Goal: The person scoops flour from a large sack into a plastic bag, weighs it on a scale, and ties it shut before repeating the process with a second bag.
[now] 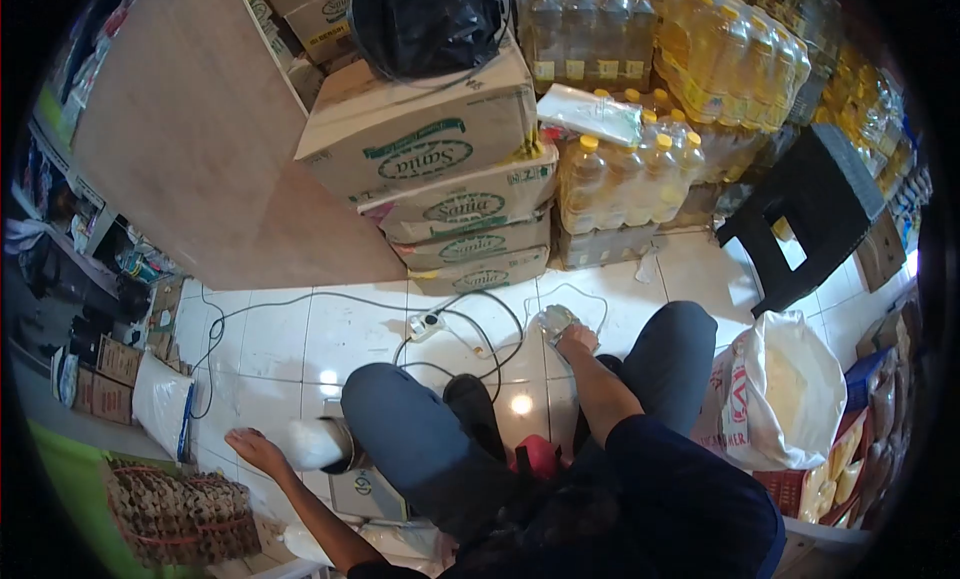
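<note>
From the head camera, the person sat low over a white tiled floor (280, 339) with both knees forward. The right hand (577, 341) reached out ahead between the knees and rested on a clear plastic bag (552, 321) lying on the tiles. Its fingers were curled over the bag's near edge, but it was too small to tell whether they pinched it. Just left of that hand lay a white power strip (425, 326) with its cables looping around the bag. Beyond the hand stood stacked cardboard boxes (450, 179) and packs of oil bottles (625, 179). To its right sat an open white sack (790, 389), and farther off a black stool (810, 209).

The left hand (250, 447) hung low at the person's left side, fingers loosely spread and holding nothing. A filled white bag (315, 444) sat just beside it, against the left knee. Egg trays (180, 514) were stacked below that hand.
</note>
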Demonstrator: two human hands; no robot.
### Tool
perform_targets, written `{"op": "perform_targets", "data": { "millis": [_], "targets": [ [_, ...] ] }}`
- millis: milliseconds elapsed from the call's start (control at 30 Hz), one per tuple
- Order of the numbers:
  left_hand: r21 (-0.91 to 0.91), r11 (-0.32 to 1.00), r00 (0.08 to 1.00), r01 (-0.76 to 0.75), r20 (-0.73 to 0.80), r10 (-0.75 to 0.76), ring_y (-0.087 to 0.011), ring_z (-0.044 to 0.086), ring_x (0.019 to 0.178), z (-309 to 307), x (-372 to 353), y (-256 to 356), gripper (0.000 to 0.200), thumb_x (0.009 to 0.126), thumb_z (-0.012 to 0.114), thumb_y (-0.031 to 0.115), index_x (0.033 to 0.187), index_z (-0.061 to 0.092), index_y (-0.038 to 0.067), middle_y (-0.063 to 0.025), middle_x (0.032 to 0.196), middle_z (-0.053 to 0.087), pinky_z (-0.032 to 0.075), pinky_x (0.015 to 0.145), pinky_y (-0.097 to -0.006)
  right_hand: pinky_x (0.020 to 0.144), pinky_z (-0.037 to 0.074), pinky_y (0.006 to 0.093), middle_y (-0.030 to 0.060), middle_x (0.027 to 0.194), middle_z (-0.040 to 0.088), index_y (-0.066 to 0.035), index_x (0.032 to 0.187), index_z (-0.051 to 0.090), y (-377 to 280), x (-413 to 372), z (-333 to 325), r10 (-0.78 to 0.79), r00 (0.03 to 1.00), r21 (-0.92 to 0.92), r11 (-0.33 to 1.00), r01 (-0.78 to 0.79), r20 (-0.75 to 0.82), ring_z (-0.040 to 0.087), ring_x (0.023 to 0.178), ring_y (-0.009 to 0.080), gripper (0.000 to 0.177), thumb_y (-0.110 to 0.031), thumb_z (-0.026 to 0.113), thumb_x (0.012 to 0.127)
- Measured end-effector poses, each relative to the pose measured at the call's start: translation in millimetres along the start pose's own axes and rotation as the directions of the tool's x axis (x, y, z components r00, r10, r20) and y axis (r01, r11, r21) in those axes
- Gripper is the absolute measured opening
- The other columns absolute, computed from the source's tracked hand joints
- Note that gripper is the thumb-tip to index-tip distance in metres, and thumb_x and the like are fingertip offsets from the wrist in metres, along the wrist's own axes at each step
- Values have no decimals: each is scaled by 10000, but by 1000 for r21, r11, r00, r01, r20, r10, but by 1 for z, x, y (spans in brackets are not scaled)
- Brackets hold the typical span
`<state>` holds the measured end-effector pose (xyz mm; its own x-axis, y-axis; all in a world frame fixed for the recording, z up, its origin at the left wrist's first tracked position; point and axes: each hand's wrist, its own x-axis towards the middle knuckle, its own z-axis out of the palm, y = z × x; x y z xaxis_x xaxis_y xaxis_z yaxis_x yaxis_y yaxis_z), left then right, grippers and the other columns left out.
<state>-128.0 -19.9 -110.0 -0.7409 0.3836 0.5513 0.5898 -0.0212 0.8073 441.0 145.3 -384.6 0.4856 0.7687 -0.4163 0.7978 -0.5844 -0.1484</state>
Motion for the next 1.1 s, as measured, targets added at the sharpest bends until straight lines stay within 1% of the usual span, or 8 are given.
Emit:
{"op": "perform_targets", "data": {
  "millis": [167,267,433,600,733,867,1033,1100],
  "targets": [
    [-62,989,990,-135,37,137,-108,369,612,-3,44,70,219,1009,324,227,915,374,36,-21,726,380,347,544,-240,894,478,371,130,1166,599,-57,1129,621,-2,-11,-13,-85,996,-25,996,86,27,589,1076,276,382,-296,526,848],
    [61,974,975,-219,-8,220,-108,389,635,-4,90,124,191,1003,350,211,924,385,40,-21,746,400,358,580,-237,863,481,363,117,1126,619,-67,1123,621,-6,-11,-14,-87,996,-65,994,85,-21,601,1051,254,350,-278,467,889],
    [-288,896,933,-337,22,359,-92,392,672,11,156,222,93,974,388,134,957,412,46,-18,745,416,346,618,-223,885,477,404,170,1144,609,-13,1090,628,-3,-10,-10,-54,999,116,992,53,6,588,1062,326,463,-313,300,965],
    [-470,786,843,-401,146,517,-108,401,700,48,207,283,90,931,408,74,992,426,10,-23,735,418,351,639,-240,890,475,416,183,1146,602,-15,1044,635,3,-19,-26,-4,1000,344,939,8,-11,587,1055,340,448,-311,310,961],
    [-607,695,816,-386,127,564,-124,409,690,89,186,324,105,905,402,38,997,432,-5,-34,731,424,360,633,-253,873,482,428,196,1154,590,-26,1027,630,0,-27,-43,-39,997,283,958,57,-69,581,1065,339,415,-303,331,945],
    [-697,680,878,-226,157,453,-124,404,687,130,130,334,102,905,401,32,996,443,13,-28,730,418,383,660,-264,854,482,440,222,1005,638,-18,966,633,-36,-11,-60,-12,983,481,871,102,-186,610,971,390,346,-322,582,809],
    [-631,773,893,-58,313,323,-100,461,665,181,4,323,163,924,514,136,1049,497,33,-15,724,490,403,648,-249,802,495,409,194,875,669,3,1000,632,-90,-65,-201,-249,857,728,453,515,-451,641,892,348,364,-285,612,778],
    [-709,703,834,58,422,357,-97,423,586,204,-44,301,114,880,425,2,940,379,88,-20,663,440,382,568,-247,754,505,381,163,823,668,-8,998,633,-81,-110,-248,-422,761,694,338,636,-493,649,816,315,336,-259,623,775]
  ]
}}
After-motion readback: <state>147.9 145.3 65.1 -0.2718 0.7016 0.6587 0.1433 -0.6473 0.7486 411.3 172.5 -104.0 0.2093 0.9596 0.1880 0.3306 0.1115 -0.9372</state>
